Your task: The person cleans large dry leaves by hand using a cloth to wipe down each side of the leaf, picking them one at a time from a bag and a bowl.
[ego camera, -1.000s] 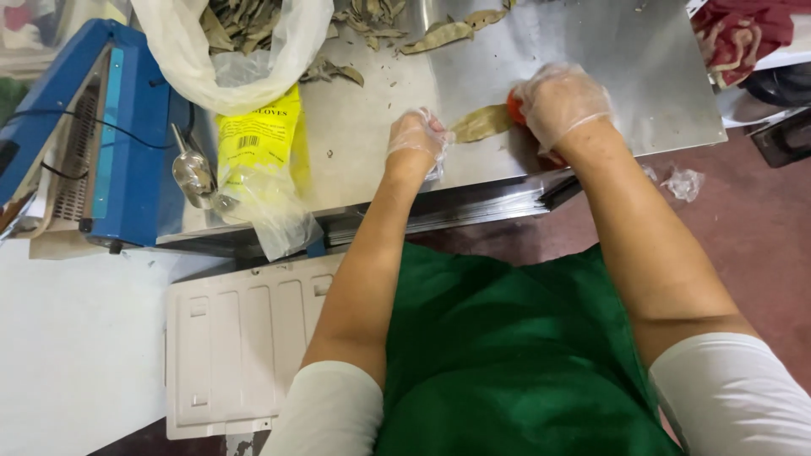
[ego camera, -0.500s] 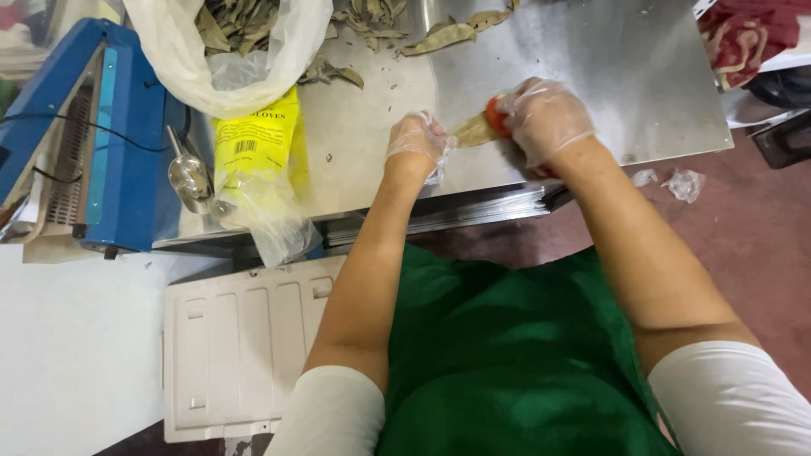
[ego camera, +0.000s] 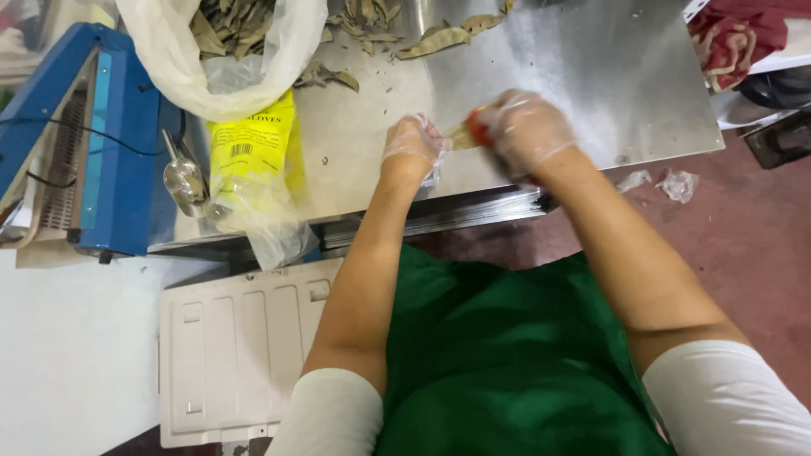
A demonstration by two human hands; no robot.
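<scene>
Gripping opposite ends of a dried, olive-brown leaf [ego camera: 460,135], both hands are working just above the near part of the brushed stainless-steel bench [ego camera: 591,76]. The left hand [ego camera: 411,145], in a thin clear plastic glove, is pinching the leaf's left end; the right hand [ego camera: 525,131], gloved the same way, is closing around the other end together with a small red-orange object [ego camera: 478,128] whose kind cannot be told.

The leaf's long axis is running roughly left to right between the two hands, tilting slightly up toward the right hand; which end is the stem is not visible.

Doing this well likely calls for a light pinch at each end, since a dry leaf looks brittle and could crack under a squeeze or twist.

Behind the hands, a translucent white plastic bag of dried leaves [ego camera: 228,51] is lying open on the bench, with loose dried leaves [ego camera: 431,38] scattered beside it. A yellow printed packet in clear film [ego camera: 253,160], a small metal scoop [ego camera: 184,179] and a blue heat-sealing machine [ego camera: 93,135] are sitting at the left.
</scene>
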